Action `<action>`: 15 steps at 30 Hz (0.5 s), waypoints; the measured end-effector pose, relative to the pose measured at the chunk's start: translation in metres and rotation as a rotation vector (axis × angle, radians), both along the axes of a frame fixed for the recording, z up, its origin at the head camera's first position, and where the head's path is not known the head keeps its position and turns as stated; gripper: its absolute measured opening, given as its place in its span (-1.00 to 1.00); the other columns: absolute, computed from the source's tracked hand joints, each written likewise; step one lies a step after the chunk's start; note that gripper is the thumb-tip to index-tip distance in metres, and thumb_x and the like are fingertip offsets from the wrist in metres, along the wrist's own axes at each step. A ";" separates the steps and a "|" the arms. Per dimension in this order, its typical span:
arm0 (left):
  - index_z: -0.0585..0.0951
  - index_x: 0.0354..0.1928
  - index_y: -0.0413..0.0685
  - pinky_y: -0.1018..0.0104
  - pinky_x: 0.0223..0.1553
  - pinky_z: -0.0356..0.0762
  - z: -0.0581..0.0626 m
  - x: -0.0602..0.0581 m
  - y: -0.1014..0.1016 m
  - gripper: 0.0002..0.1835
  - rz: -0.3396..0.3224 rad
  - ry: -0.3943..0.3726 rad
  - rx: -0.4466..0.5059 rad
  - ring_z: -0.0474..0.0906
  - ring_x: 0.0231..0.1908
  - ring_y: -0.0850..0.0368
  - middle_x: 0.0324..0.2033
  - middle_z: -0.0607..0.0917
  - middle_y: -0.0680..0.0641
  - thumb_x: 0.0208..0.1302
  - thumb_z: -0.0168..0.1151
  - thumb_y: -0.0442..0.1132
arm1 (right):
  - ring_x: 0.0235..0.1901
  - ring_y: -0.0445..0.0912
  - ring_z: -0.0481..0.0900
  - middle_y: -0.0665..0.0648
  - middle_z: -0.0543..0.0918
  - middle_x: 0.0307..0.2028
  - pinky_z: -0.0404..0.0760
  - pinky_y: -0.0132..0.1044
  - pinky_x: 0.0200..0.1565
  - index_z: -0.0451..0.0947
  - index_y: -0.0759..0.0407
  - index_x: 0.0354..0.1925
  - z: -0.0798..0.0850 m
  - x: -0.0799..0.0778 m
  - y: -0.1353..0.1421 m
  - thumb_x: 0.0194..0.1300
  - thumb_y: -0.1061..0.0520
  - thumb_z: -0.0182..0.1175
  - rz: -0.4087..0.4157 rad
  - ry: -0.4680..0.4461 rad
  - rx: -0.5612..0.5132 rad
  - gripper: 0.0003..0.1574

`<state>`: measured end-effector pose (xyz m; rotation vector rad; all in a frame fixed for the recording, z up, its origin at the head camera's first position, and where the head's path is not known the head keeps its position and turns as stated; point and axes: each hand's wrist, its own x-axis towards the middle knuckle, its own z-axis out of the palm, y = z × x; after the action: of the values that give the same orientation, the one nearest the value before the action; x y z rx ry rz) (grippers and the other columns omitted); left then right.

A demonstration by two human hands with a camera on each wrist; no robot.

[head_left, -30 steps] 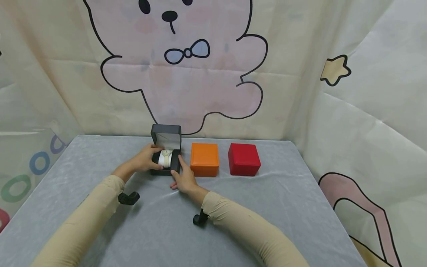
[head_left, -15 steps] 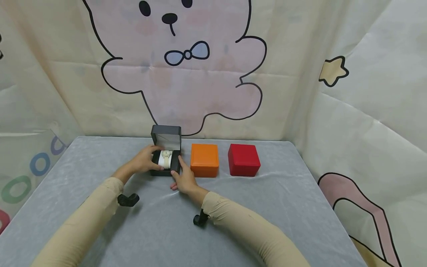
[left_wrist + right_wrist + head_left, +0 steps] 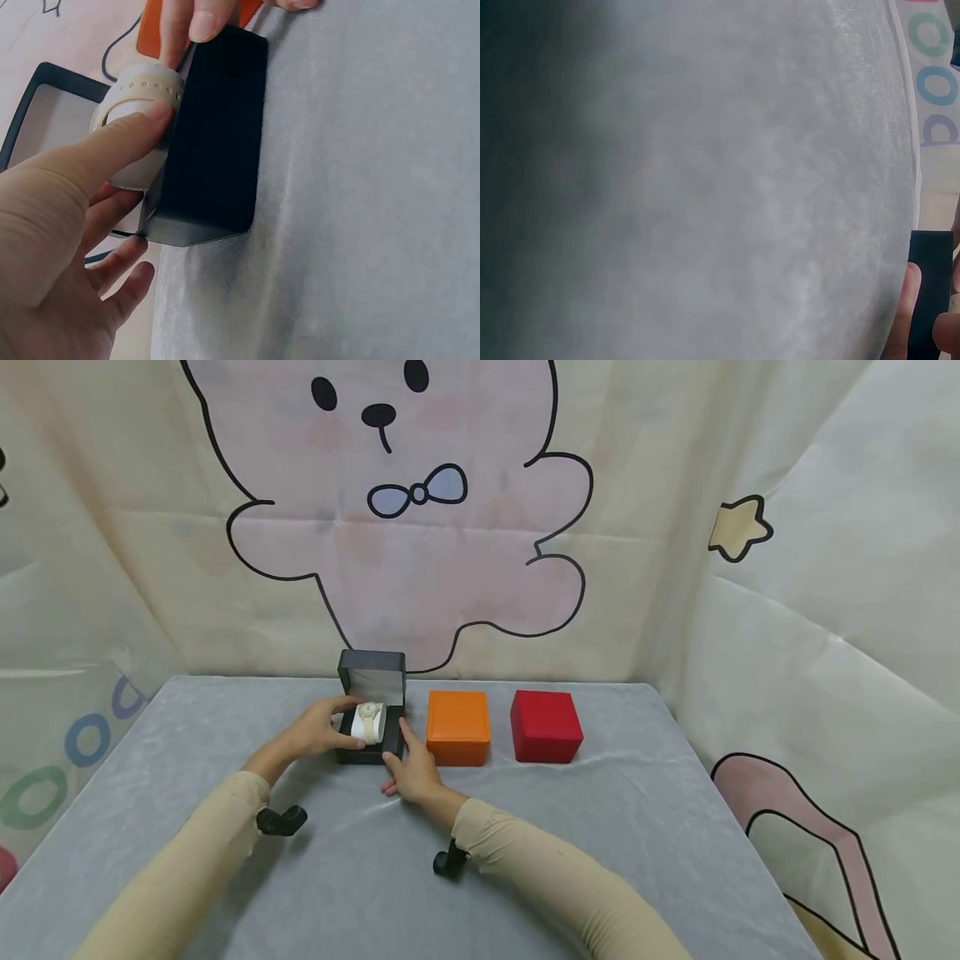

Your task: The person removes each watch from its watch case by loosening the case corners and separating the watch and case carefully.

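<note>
A black watch box [image 3: 371, 739] stands open on the grey-covered worktop [image 3: 615, 827], its lid upright toward the back curtain; inside sits a cream-strapped wristwatch [image 3: 368, 722] wrapped round a white cushion, raised and tilted above the box's rim. The left hand [image 3: 318, 732] has its grip on the watch and cushion: in the left wrist view the thumb [image 3: 127, 139] presses the pale perforated strap [image 3: 142, 82] from the near side while the other fingers curl behind and beneath it, beside the box's left wall [image 3: 214, 142]. The right hand [image 3: 413, 768] rests on the worktop at the box's front right corner, fingers fairly straight, one fingertip laid against the box's right edge; it has nothing closed in its grip; the right wrist view shows mostly blurred grey cloth, with a sliver of the black box [image 3: 930, 292] and fingertips [image 3: 904, 307] at the lower right. Just beside the black box to the right stands a closed orange box [image 3: 458, 727], and just beyond that a closed red box [image 3: 546, 726], the three in a row near the worktop's far edge. Both forearms wear beige sleeves [image 3: 525, 868], each with a small black camera mount at the wrist. A cream curtain printed with a pink cartoon bear [image 3: 405, 510] hangs behind, and a yellow star [image 3: 738, 529] marks the right-hand curtain.
</note>
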<state>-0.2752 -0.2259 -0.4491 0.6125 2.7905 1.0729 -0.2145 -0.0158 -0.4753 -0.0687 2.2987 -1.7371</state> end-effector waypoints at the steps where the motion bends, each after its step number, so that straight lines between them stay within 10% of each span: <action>1: 0.40 0.40 -0.32 -0.38 0.28 0.33 -0.001 0.000 0.000 -0.13 0.007 -0.001 0.001 0.35 0.34 -0.47 0.35 0.45 -0.43 0.10 0.56 -0.11 | -0.66 -0.09 0.68 0.43 0.24 0.48 0.69 -0.24 -0.53 -0.05 -0.20 0.62 -0.001 0.001 0.000 0.52 0.18 0.12 0.000 -0.002 -0.002 -0.09; 15: 0.35 0.46 -0.22 -0.24 0.16 0.53 0.008 0.000 -0.008 -0.13 0.018 -0.028 0.086 0.60 0.10 -0.30 0.33 0.50 -0.36 0.14 0.53 -0.18 | -0.63 0.00 0.72 0.48 0.32 0.42 0.70 -0.23 -0.54 -0.05 -0.21 0.62 -0.001 -0.001 0.000 0.52 0.19 0.11 -0.008 0.007 -0.014 -0.10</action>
<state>-0.2754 -0.2344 -0.4415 0.5770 2.7438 1.2004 -0.2153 -0.0158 -0.4768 -0.0684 2.2951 -1.7604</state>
